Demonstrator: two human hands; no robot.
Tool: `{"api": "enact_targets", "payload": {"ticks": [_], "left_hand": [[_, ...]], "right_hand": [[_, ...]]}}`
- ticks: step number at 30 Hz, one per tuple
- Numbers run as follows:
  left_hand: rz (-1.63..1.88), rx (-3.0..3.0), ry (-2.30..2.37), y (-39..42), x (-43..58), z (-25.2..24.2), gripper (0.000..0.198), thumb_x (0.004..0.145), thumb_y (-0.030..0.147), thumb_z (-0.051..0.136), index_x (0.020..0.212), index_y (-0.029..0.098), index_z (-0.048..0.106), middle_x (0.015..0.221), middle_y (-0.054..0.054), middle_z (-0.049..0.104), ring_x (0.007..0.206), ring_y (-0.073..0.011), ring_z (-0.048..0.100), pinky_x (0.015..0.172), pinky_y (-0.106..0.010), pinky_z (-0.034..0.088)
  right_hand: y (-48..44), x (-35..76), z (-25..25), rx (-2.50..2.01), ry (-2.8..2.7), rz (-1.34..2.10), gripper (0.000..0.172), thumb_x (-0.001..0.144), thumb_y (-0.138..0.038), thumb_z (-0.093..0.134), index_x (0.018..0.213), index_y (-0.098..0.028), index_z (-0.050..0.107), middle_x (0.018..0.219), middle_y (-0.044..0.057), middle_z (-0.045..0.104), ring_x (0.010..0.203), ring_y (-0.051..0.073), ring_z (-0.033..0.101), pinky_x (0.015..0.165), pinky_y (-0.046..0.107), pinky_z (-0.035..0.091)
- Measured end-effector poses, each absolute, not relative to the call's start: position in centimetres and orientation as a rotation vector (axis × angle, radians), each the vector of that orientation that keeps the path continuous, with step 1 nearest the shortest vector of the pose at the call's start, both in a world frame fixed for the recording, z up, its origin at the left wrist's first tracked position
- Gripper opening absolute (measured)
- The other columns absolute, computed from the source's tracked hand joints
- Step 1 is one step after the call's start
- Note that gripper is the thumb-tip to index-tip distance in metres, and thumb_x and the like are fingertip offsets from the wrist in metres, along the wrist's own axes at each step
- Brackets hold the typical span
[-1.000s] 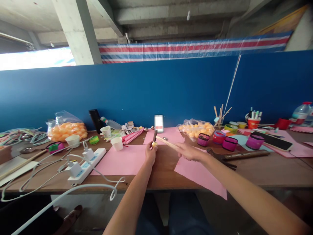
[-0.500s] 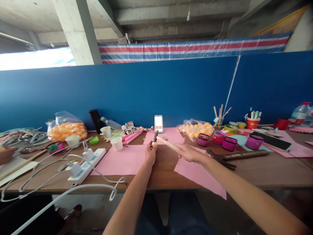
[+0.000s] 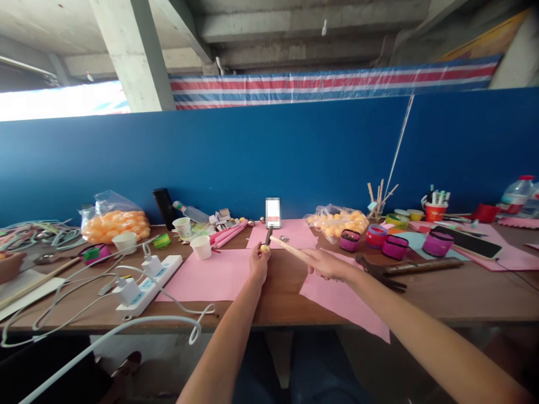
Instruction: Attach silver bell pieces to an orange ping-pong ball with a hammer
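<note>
My left hand (image 3: 258,265) is closed around a small pale yellow ball-shaped piece (image 3: 264,248) with a dark narrow bar (image 3: 269,235) rising away from it. Whether ball and bar are one tool I cannot tell. In my right hand (image 3: 326,264) is a light wooden stick (image 3: 289,247), slanting left so that its far tip comes close to the dark bar. Contact between them cannot be made out. Beyond the hands lies pink paper (image 3: 298,229) with small shiny metal pieces (image 3: 284,239) on it. A phone-like upright object (image 3: 273,213) with a blurred screen stands behind.
A hammer (image 3: 421,267) lies right of my right forearm. Purple containers (image 3: 394,246) and a bag of orange balls (image 3: 337,219) stand behind it. Leftward are paper cups (image 3: 201,247), a power strip (image 3: 151,285) with cables, and another person's hand (image 3: 10,266) at the edge.
The dark bar in my left hand leans slightly more to the right. My right hand and the wooden stick stay almost where they were.
</note>
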State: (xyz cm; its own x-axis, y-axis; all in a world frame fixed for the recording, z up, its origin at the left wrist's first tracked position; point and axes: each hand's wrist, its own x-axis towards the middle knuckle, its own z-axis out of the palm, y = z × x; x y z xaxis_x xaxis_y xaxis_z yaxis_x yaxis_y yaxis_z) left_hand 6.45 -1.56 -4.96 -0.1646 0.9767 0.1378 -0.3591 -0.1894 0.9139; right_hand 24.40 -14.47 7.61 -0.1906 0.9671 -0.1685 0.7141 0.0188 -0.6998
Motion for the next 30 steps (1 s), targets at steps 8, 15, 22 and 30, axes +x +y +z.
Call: {"api": "enact_targets", "payload": {"ticks": [8, 15, 22, 30], "left_hand": [[1.566, 0.881, 0.853, -1.9, 6.5, -4.4, 0.034, 0.076, 0.024, 0.057, 0.109, 0.019, 0.048, 0.099, -0.006, 0.058, 0.087, -0.0115, 0.060, 0.083, -0.028, 0.047], [1.545, 0.848, 0.827, -2.0, 6.4, -4.4, 0.034, 0.081, 0.032, 0.049, 0.112, 0.020, 0.045, 0.098, -0.007, 0.057, 0.079, -0.0106, 0.061, 0.080, -0.031, 0.049], [1.537, 0.847, 0.823, -2.1, 6.3, -4.1, 0.028, 0.081, 0.035, 0.049, 0.102, 0.017, 0.049, 0.090, -0.008, 0.059, 0.076, -0.0118, 0.062, 0.077, -0.033, 0.050], [1.519, 0.818, 0.831, -2.2, 6.4, -3.7, 0.026, 0.083, 0.037, 0.044, 0.087, 0.013, 0.050, 0.074, -0.006, 0.059, 0.069, -0.0134, 0.063, 0.072, -0.033, 0.052]], "right_hand": [[-14.5, 24.6, 7.0, -1.638, -1.915, 1.010, 0.040, 0.089, -0.044, 0.031, 0.125, -0.027, 0.038, 0.071, 0.000, 0.054, 0.037, 0.005, 0.035, 0.030, 0.014, 0.026], [-14.7, 24.5, 6.3, -1.566, -1.895, 0.967, 0.040, 0.089, -0.043, 0.030, 0.124, -0.024, 0.039, 0.069, -0.001, 0.053, 0.039, 0.005, 0.036, 0.033, 0.014, 0.027], [-15.0, 24.0, 5.8, -1.553, -1.929, 0.918, 0.038, 0.090, -0.035, 0.031, 0.126, -0.024, 0.038, 0.068, -0.001, 0.054, 0.042, 0.006, 0.041, 0.039, 0.015, 0.030], [-15.2, 23.9, 6.0, -1.584, -1.883, 0.944, 0.039, 0.090, -0.037, 0.029, 0.126, -0.025, 0.037, 0.067, -0.002, 0.053, 0.041, 0.006, 0.040, 0.036, 0.015, 0.030]]}}
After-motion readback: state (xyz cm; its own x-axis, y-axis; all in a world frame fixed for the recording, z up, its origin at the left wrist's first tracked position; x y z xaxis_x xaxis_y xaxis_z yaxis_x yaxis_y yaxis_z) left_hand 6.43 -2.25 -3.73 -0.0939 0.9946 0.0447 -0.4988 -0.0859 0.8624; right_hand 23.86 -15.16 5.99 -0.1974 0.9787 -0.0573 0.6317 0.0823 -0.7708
